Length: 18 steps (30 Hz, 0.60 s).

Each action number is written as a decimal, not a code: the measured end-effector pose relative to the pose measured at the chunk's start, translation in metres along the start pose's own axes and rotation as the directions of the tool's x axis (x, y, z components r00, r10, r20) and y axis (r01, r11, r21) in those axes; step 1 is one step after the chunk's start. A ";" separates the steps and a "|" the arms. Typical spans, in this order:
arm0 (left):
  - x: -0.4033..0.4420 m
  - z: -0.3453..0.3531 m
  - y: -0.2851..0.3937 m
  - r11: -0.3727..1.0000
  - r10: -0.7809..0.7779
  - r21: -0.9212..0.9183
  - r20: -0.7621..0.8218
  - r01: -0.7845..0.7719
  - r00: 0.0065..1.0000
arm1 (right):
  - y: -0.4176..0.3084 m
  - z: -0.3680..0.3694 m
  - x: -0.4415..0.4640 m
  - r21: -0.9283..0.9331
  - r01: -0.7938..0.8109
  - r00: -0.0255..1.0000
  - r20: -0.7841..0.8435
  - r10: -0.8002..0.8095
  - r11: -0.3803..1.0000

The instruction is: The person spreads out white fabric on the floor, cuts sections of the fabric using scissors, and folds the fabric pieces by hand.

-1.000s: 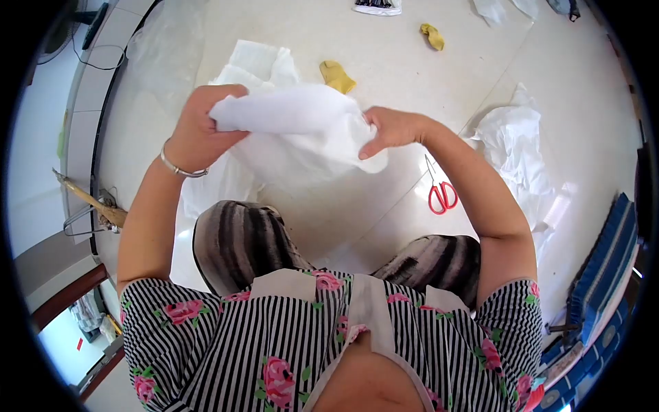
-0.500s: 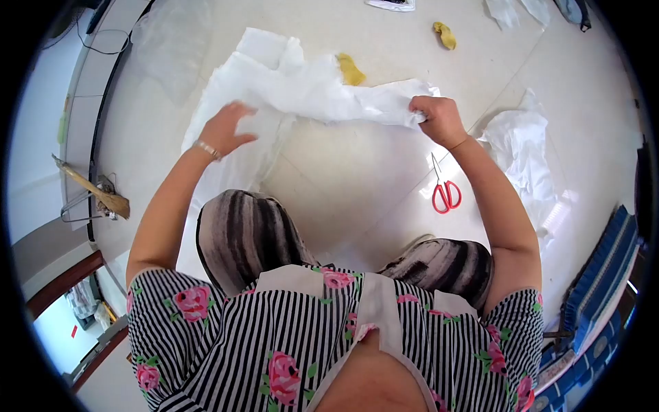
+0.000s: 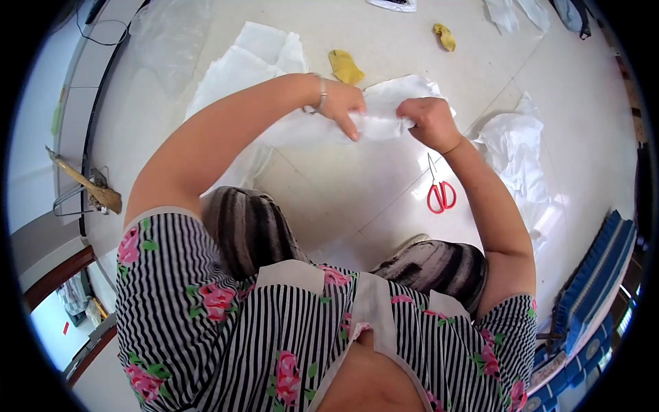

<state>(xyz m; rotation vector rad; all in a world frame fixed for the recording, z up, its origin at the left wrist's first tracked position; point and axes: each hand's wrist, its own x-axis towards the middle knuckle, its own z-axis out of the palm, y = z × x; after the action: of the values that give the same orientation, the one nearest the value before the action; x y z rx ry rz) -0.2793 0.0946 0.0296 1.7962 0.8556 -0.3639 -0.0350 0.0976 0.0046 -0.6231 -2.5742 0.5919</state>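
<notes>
White thin fabric (image 3: 383,128) runs between the person's two hands at 1 o'clock from the middle of the view, and passes beneath the left forearm to spread over the pale, glossy tiled floor (image 3: 336,202) at 11 o'clock. The right hand (image 3: 434,122), toward 2 o'clock, is closed, with a bunched part of the fabric caught between thumb and curled fingers. The left hand (image 3: 341,104), at 12 o'clock, is partly open over the fabric, thumb apart from bent fingers; whether it grips, I cannot tell. A silver-coloured bangle (image 3: 322,93) circles the left wrist.

Just beyond the left hand, at 12 o'clock, lies a mustard-yellow, sock-shaped cloth piece (image 3: 345,67); a crumpled yellow cloth piece (image 3: 445,37) lies farther out at 1 o'clock. Red-handled metal scissors (image 3: 441,197) rest on the tiles at 3 o'clock, tips toward 12. A crumpled white sheet (image 3: 511,144) lies between 2 and 3 o'clock, and a straw-coloured broom (image 3: 104,198) at 9 o'clock.
</notes>
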 end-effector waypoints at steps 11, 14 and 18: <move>-0.146 -0.024 -0.007 0.983 -0.135 -0.036 -0.812 0.183 0.568 | 0.039 -0.068 -0.011 0.580 -0.747 0.647 0.521 0.556 0.325; -0.173 -0.026 -0.002 0.973 -0.179 -0.063 -0.811 0.220 0.557 | 0.053 -0.066 -0.029 0.637 -0.732 0.606 0.448 0.658 0.240; -0.200 -0.023 -0.007 0.980 -0.182 -0.112 -0.842 0.164 0.508 | 0.053 -0.065 -0.026 0.696 -0.693 0.577 0.380 0.723 0.188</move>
<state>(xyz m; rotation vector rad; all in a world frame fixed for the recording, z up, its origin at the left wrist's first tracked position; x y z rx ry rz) -0.4273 0.0414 0.1558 1.8442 1.7327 0.4934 0.0353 0.1467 0.0241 -1.4364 -1.4501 1.8859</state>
